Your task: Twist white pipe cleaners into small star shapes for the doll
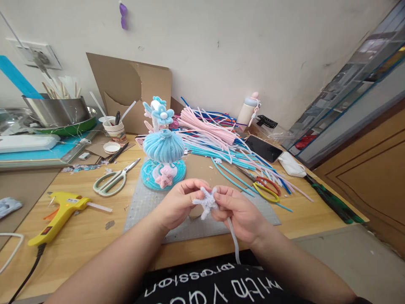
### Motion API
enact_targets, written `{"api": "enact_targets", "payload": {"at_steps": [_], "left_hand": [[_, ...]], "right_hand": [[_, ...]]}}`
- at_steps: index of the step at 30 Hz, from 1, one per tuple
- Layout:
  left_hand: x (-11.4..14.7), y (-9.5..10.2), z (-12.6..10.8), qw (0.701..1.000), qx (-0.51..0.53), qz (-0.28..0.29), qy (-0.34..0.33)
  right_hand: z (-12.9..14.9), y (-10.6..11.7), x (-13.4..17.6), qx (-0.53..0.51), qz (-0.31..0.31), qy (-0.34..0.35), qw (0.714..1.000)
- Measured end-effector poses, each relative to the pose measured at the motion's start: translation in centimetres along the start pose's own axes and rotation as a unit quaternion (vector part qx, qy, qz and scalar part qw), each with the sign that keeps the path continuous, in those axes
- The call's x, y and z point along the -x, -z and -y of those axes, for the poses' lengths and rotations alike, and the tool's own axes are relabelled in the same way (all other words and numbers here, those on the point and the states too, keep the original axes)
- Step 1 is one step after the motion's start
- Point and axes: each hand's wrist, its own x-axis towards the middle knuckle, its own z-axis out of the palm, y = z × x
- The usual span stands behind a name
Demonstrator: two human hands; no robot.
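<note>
Between my two hands is a small pale lilac star shape (208, 202) bent from fuzzy pipe cleaner, with short arms sticking out. My left hand (183, 203) pinches it from the left with thumb and forefinger. From the other side my right hand (238, 209) grips it, and a long pipe cleaner tail (234, 240) hangs below that hand toward my shirt. Just beyond my left hand stands a blue pipe cleaner lamp-like figure (163, 145) with flowers on top and a pink star on its round base. A grey cutting mat (142, 219) lies underneath.
Left lie a yellow glue gun (60, 213) and white-handled scissors (115, 179). Pink, blue and white pipe cleaners (209, 126) are heaped behind. Red-and-yellow-handled scissors (265, 188), a phone (264, 148), a bottle (248, 112) and green-and-black-handled tools (332, 202) lie or stand right.
</note>
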Motion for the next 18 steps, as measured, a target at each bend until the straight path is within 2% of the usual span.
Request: {"api": "enact_targets", "payload": {"at_steps": [3, 11, 16, 18], "left_hand": [[-0.13, 0.10, -0.11, 0.999, -0.029, 0.034, -0.003], [-0.04, 0.12, 0.04, 0.994, -0.095, 0.048, -0.031], [-0.07, -0.07, 0.23, 1.000, -0.005, 0.007, -0.007], [-0.18, -0.10, 0.13, 1.000, -0.015, -0.015, -0.017]], "right_hand": [[-0.03, -0.10, 0.17, 0.015, -0.017, 0.002, 1.000], [-0.07, 0.14, 0.43, 0.038, -0.056, 0.014, 0.998], [0.14, 0.00, 0.00, 0.057, -0.087, 0.045, 0.994], [0.13, -0.11, -0.31, 0.096, -0.116, 0.076, 0.986]]}}
